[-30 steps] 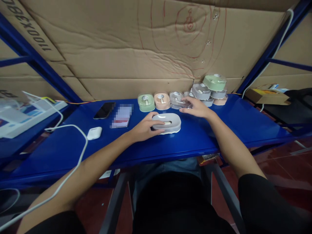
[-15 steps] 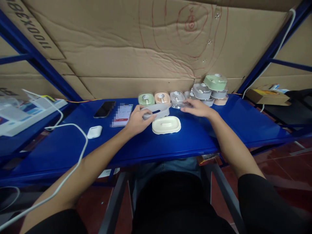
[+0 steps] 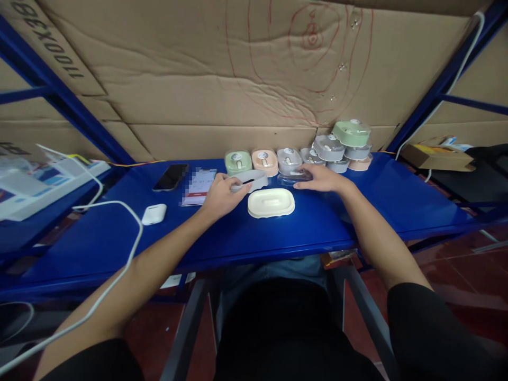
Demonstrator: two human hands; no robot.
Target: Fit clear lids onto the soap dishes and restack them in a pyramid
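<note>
Fingers of the left hand (image 3: 222, 196) part-curled, thumb apart from the rest, gripping the left end of a grey oval cover (image 3: 260, 179); fingers of the right hand (image 3: 323, 178) also part-curled, thumb nearer the body, closed on the right end of a clear cover (image 3: 289, 179). Left to right: white-and-blue box (image 3: 51, 185) at far left, white cable (image 3: 137, 246) looping over the left forearm, white earbud case (image 3: 154, 214) on the blue table (image 3: 309, 227). Dark phone (image 3: 170, 178) lies behind the case, lit phone (image 3: 199, 186) just right of it, screen partly pixelated, near the left hand. Green container (image 3: 237, 160) stands at the back, behind the grey oval cover. Peach container (image 3: 264, 160) next to it on the right. Cream oval piece (image 3: 271, 203) lies flat on the table between the hands, nearer the body than both covers, raised strip along its middle. Grey container (image 3: 289, 159) stands behind the clear cover. Further right, a stack of containers (image 3: 330, 148): mostly grey, green one on top, peach one at lower right. Open carton (image 3: 434, 157) at far right, well apart from the right hand. Cardboard panel (image 3: 178, 100) behind everything, red curved lines drawn on it.
</note>
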